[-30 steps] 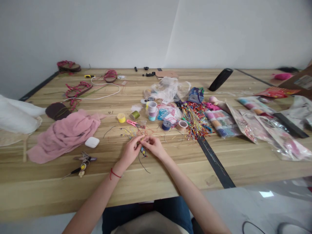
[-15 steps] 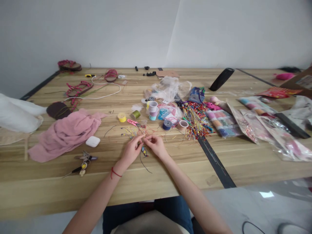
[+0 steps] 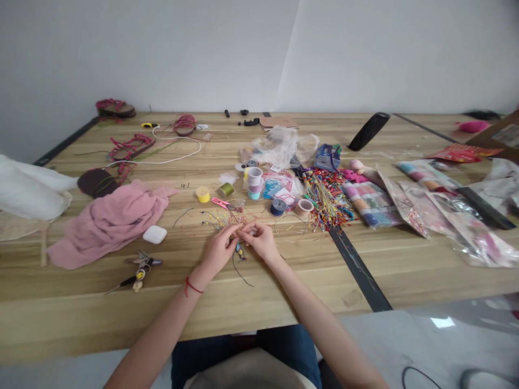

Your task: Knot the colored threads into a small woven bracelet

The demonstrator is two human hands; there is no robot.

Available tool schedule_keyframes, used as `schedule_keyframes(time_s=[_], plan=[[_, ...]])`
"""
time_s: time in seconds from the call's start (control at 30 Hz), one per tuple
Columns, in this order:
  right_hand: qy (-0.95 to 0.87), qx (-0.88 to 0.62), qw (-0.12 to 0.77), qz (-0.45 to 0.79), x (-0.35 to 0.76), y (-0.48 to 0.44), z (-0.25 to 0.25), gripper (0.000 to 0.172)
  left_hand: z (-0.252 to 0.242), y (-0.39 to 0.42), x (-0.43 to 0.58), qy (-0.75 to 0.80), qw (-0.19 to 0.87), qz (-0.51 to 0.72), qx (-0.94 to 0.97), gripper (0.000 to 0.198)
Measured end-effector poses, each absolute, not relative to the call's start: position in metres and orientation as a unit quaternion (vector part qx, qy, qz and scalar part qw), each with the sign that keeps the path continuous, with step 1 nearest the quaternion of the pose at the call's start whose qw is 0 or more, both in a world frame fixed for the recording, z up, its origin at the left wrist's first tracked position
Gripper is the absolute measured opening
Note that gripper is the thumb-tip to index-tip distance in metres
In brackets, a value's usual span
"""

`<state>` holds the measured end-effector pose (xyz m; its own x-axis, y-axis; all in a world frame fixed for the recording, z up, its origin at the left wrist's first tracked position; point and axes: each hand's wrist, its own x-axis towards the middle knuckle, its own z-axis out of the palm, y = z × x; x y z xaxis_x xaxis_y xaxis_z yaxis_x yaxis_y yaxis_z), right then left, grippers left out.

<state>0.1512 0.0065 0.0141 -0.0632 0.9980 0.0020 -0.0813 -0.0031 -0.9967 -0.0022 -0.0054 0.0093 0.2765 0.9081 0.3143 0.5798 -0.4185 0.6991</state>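
Observation:
My left hand (image 3: pixel 221 248) and my right hand (image 3: pixel 260 241) meet fingertip to fingertip low over the table. Both are pinched closed around thin cord; which strand each one grips is too small to make out. Below the fingertips hangs a small cluster of coloured beads (image 3: pixel 240 252), with a dark cord (image 3: pixel 242 277) trailing from it over the wood. Just beyond my fingers lies a loose tangle of yellow and red cords (image 3: pixel 221 219). Pink thread snips (image 3: pixel 220 202) rest behind that, beside a green thread spool (image 3: pixel 225 189) and a yellow spool (image 3: pixel 203 194).
Right of centre lie a navy spool (image 3: pixel 278 207), a pale spool (image 3: pixel 304 207) and a heap of colourful braided cords (image 3: pixel 328 200). On the left are a pink cloth (image 3: pixel 117 221), a white case (image 3: pixel 154 234) and a bunch of keys (image 3: pixel 140 270). Plastic packets (image 3: pixel 409 210) spread rightward.
Both hands stay in nearly the same place, with only slight finger movement at the pinch. Nothing else on the table has visibly moved.

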Motion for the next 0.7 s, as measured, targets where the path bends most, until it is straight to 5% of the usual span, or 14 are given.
schedule_keyframes(time_s=[0.7], plan=[[-0.489, -0.390, 0.497, 0.601, 0.1587, 0.0093, 0.0109, 0.034, 0.0106, -0.0059, -0.0015, 0.482, 0.188, 0.362, 0.775, 0.032]])
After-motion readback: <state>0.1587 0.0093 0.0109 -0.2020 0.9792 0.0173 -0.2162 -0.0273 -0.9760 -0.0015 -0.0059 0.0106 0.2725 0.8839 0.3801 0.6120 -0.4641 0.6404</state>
